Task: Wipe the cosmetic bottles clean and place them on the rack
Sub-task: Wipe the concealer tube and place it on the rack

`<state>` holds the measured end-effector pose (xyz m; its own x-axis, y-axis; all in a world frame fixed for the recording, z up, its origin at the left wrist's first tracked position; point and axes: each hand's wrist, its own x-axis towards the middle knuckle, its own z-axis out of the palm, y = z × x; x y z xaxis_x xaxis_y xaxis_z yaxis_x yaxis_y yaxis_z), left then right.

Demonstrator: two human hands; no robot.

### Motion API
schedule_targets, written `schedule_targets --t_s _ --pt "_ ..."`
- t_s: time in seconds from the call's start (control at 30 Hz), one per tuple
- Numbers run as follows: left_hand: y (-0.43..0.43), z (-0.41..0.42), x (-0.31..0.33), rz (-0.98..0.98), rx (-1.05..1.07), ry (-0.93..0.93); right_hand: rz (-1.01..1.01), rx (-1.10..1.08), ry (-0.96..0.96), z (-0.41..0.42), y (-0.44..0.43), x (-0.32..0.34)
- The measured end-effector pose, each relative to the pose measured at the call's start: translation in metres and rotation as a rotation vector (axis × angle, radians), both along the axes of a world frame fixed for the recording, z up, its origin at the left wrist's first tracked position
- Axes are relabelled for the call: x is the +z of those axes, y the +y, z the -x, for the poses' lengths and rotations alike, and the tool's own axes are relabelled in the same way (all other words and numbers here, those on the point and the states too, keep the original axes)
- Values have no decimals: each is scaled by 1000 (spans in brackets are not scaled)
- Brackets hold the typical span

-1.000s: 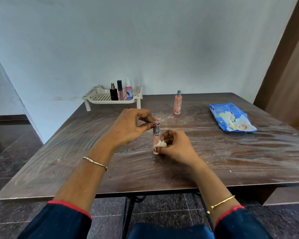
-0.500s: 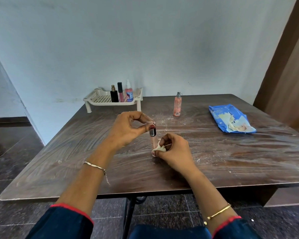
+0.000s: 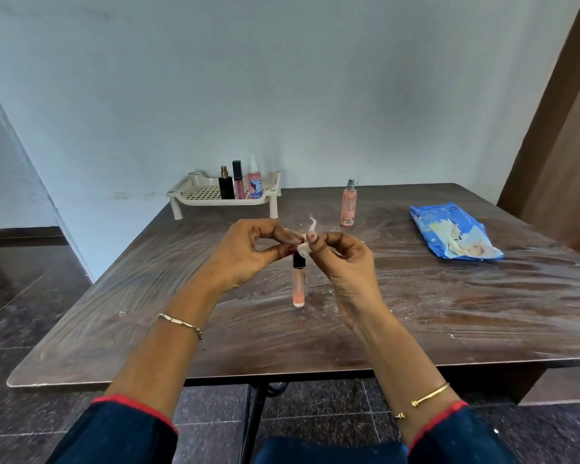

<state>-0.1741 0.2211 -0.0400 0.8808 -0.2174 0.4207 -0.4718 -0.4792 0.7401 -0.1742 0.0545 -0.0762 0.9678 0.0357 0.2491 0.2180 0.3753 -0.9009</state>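
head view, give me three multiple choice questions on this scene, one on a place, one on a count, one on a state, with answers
1. Where does the blue wipe packet lie?
A. on the rack
B. on the table, to the person's right
C. on the floor

2. How many bottles stand on the white rack?
A. one
B. three
C. five

3. How is the pink tube in front of the person posed?
A. upright, its base on the table
B. lying flat on the table
C. standing in the rack

Answers:
1. B, the packet rests on the tabletop at the right side.
2. B, a black bottle, a slim pink tube and a pink bottle with a blue label stand there.
3. A, the left hand pinches its dark cap while the right hand presses a white wipe to the top.
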Motion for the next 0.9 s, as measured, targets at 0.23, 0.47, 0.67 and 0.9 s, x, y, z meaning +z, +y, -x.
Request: schedule_targets --t_s 0.23,0.47,0.67,0.9 --pt "11 0 -2 49 32 17 307 -22 -85 6 8 -13" --pt "16 -3 -3 70 60 54 881 -171 -59 0 11 -18" --pt "12 -6 -5 86 58 29 1055 -167 -106 4 7 -25" --pt "11 -10 1 -4 60 37 657 -65 -9 -6 3 -11"
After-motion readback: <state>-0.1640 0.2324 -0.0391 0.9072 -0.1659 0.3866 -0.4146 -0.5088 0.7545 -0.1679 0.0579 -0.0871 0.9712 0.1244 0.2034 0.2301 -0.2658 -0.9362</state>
